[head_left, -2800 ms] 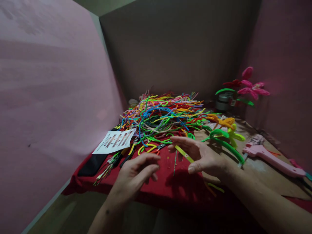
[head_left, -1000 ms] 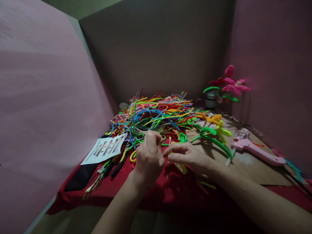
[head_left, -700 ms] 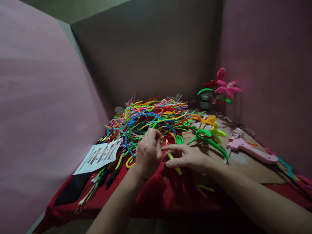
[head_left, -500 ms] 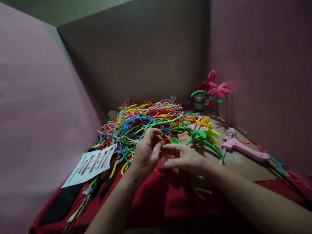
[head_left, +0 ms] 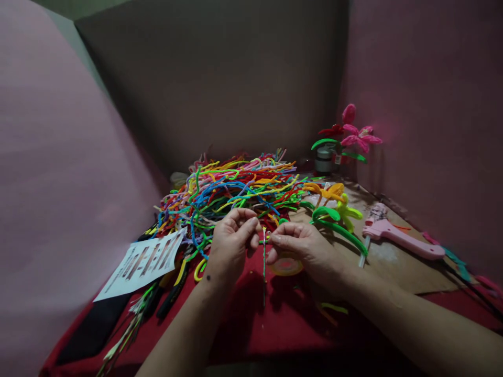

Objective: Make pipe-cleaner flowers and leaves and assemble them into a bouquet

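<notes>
My left hand (head_left: 234,238) is over the middle of the red cloth, its fingers curled and thumb pressed against the forefinger. Facing it, my right hand (head_left: 296,243) is closed in a pinch, fingertips pointing left. Whatever either pinch holds is too small or hidden to make out. In the narrow gap between them runs a thin green stem (head_left: 264,272) with a yellowish tip at its top; I cannot tell whether fingers touch it. A round, tape-like ring (head_left: 287,266) lies partly behind my right hand.
Behind my hands is a heap of colourful pipe cleaners (head_left: 236,183). At right, a pink glue gun (head_left: 401,238) and green, orange and yellow pipe-cleaner pieces (head_left: 334,209) lie on cardboard (head_left: 408,277). Pink flowers (head_left: 361,137) stand behind. Left are a printed sheet (head_left: 141,264) and black-and-yellow-handled tools (head_left: 173,293).
My hands have drawn slightly apart, and my left fingers have turned inward. More of the thin stem and the round ring now shows. The view has shifted slightly.
</notes>
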